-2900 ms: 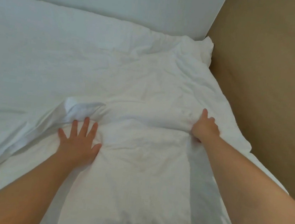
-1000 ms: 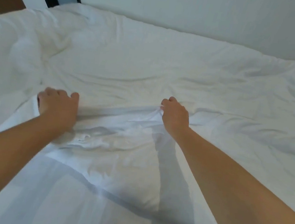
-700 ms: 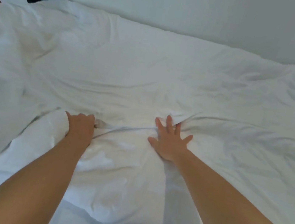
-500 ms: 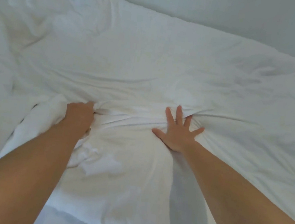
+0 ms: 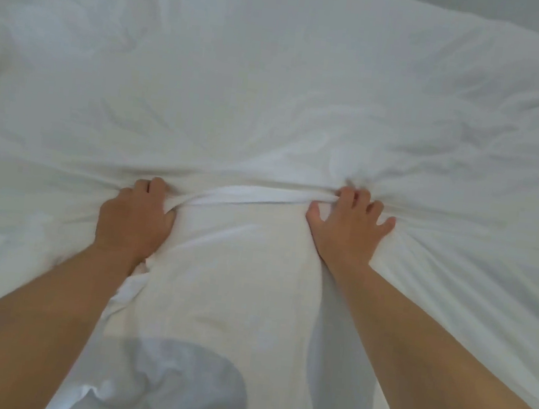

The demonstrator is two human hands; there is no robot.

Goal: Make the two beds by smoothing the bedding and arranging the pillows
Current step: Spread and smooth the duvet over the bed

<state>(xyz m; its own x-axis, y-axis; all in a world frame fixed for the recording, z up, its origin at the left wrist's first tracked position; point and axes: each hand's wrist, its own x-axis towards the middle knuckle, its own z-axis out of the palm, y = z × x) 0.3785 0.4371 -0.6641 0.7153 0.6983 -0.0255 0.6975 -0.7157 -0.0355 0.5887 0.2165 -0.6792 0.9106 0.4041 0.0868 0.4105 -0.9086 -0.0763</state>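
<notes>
Bed surface: white duvet (image 5: 276, 86) fills nearly the whole view, creased throughout; pale wall (image 5: 488, 10) strip at top rt. Both my forearms reach fwd over it. My left hand (image 5: 134, 218): knuckles up, fingers curled under, clenched on a gathered ridge of the duvet. My right hand (image 5: 350, 229): thumb out, fingers bent, tips dug into bunched cloth w/ creases radiating from it. Between the two hands a folded band (image 5: 255, 199) of the fabric runs taut, hand to hand. Shadow on cloth at bottom centre.
</notes>
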